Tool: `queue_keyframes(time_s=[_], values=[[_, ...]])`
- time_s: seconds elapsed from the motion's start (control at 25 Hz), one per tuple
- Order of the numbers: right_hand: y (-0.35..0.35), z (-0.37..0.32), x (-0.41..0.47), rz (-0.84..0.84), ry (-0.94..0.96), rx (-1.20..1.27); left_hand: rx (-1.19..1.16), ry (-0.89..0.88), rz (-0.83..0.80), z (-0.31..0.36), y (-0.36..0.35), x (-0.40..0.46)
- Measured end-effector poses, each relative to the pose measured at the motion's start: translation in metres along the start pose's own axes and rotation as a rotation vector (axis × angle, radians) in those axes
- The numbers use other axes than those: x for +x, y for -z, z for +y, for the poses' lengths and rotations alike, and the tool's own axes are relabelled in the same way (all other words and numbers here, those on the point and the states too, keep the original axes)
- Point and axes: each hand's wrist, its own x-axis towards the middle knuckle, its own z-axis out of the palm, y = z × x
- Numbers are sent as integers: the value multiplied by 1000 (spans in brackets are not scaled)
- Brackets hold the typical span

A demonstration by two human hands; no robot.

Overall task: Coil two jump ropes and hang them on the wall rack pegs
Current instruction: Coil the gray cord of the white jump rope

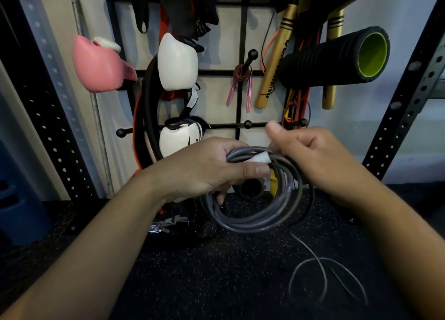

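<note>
Hands meet in front of a black wall rack [243, 72], both busy with a coiled grey jump rope [255, 219]. The left hand [207, 168] is wrapped around the top of the coil, thumb pressed along the bundled strands and fingers curled beneath, so the loops hang down from it above the dark speckled floor [216, 283]. The right hand [310, 156] sits just beside it on the coil's right side, fingers curled in and thumb raised; it appears to pinch the rope near a white piece [261, 159] that lies across the strands, though the exact grip is hard to make out. A thin loose cord [322, 271] trails on the floor to the lower right, curling into a loop.

On the rack behind, a second, thinner jump rope with pink handles [249, 93] hangs coiled from a black peg [250, 55]. Left of it hang white boxing gloves [177, 63] and a pink boxing glove [96, 65]. To the right a black foam roller [337, 59] with a green inside sticks out, next to gold-coloured sticks [274, 54].
</note>
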Motion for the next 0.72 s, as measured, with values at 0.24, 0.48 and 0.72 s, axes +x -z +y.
queue_keyframes(time_s=[0.24,0.48,0.72], values=[[14,33,3,91,-170,321,-430,-147,391,2,5,8],[-59,26,-2,-100,-68,534,-965,-132,777,5,-44,25],[-82,9,-10,304,-3,731,-722,-97,830,4,-66,20]])
